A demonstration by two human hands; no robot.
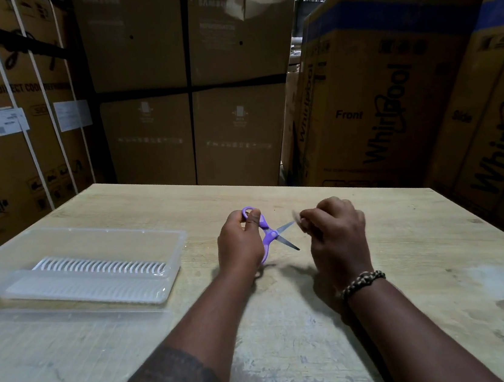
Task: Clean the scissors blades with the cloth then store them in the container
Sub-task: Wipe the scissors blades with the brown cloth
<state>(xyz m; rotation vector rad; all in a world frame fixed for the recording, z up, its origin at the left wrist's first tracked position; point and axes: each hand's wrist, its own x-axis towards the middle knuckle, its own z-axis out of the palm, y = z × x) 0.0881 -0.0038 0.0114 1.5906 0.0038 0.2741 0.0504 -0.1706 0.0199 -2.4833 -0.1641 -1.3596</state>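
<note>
Cleaning stage: left hand [239, 243] fingers grip the scissors [270, 236], blades apart; right hand [334, 228] fingers pinch the cloth [297, 217] at one blade tip. Storing not yet done; the container [180, 235] sits open left of the scissors.

Light: dim, table [307, 190] lit brightest, cartons [148, 133] rendered dark | Shadows: soft, cast on table beneath scissors [270, 236] | Blur: cloth [297, 217] smeared by motion | Edges: bowed by wide-angle lens | Glare: faint on container [179, 247] rim

Bare forearms. A braided black-and-tan bracelet [363, 282] rings the right hand's [335, 231] wrist; a broad, dark, patterned tattoo [175, 381] bands the left hand's [240, 241] forearm.
</note>
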